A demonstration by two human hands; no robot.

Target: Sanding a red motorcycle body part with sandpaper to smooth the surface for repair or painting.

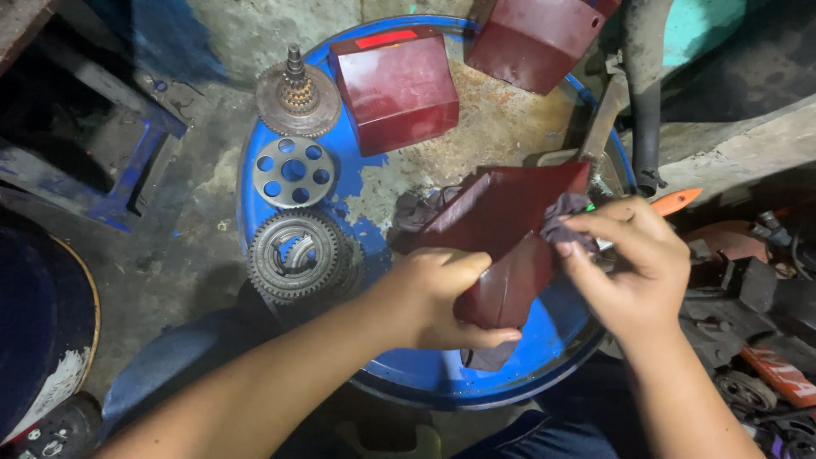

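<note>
My left hand (pixel 438 297) grips the lower end of a dark red, folded metal panel (pixel 501 221) held over the blue drum top (pixel 425 374). Against the panel's right edge, my right hand (pixel 633 259) pinches a dark grey rag (pixel 565 217). More of the dark cloth lies bunched under the panel at its left. Both hands are closed around what they hold.
On the drum top lie a toothed gear ring (pixel 297 253), a round plate with holes (pixel 294 172), a rusty sprocket hub (pixel 298 98) and two more dark red panels (pixel 395 85) (pixel 531 38). Parts and an orange-handled tool (pixel 676 201) clutter the right side. A blue stand (pixel 127 161) is at left.
</note>
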